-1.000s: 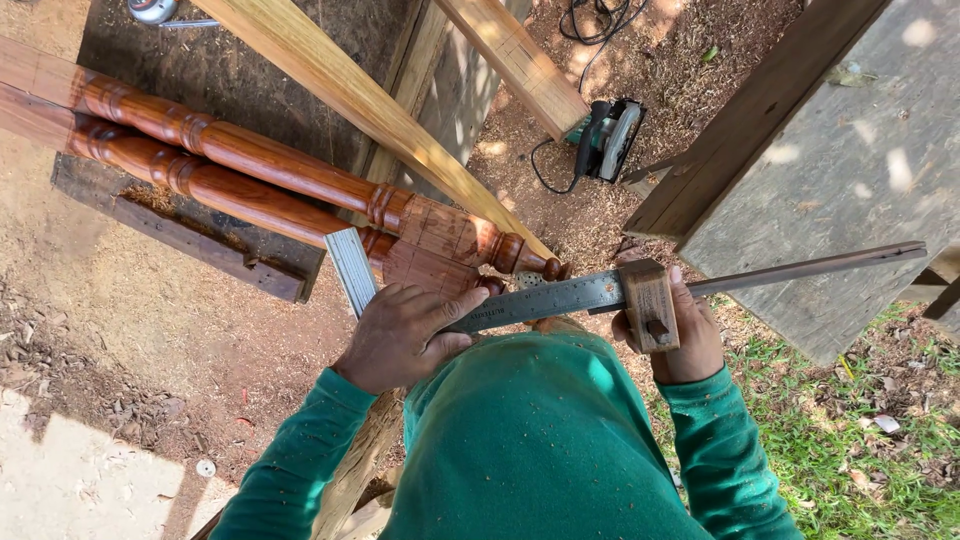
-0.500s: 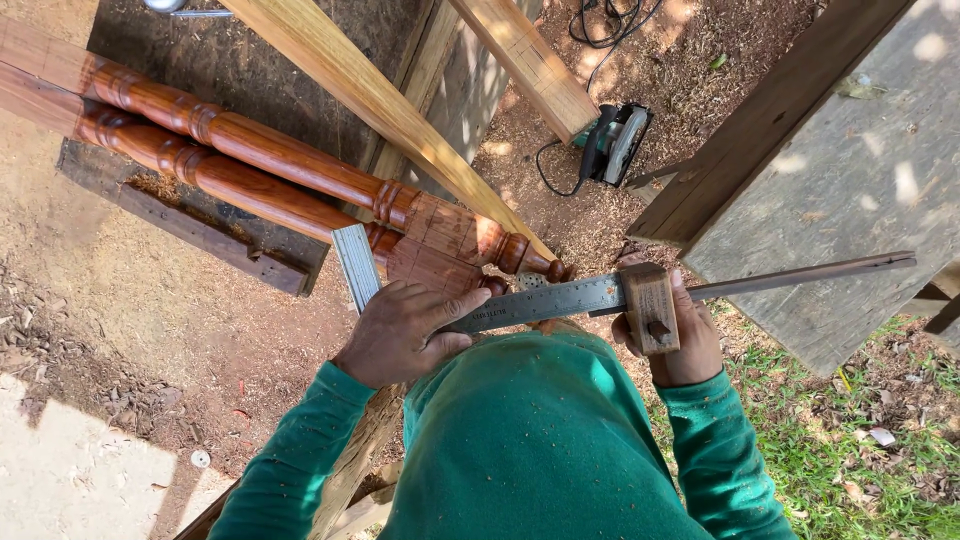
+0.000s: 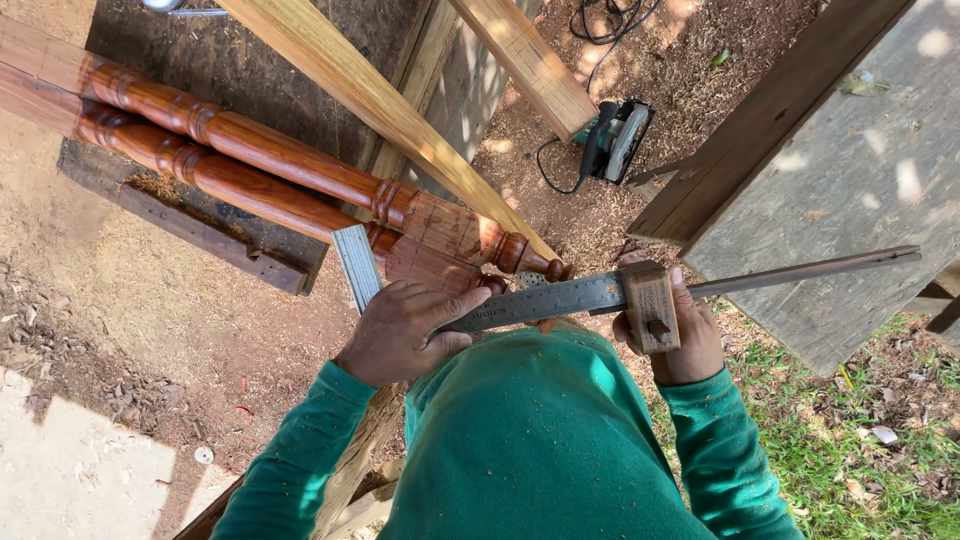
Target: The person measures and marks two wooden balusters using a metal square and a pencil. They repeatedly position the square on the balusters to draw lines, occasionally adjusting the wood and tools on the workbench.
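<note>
Head: left hand (image 3: 400, 330) covers steel square (image 3: 540, 303) corner.

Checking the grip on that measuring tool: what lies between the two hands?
In the head view, a steel ruler blade spans the gap between the left hand and the right hand, which grips a wooden block on it.
</note>
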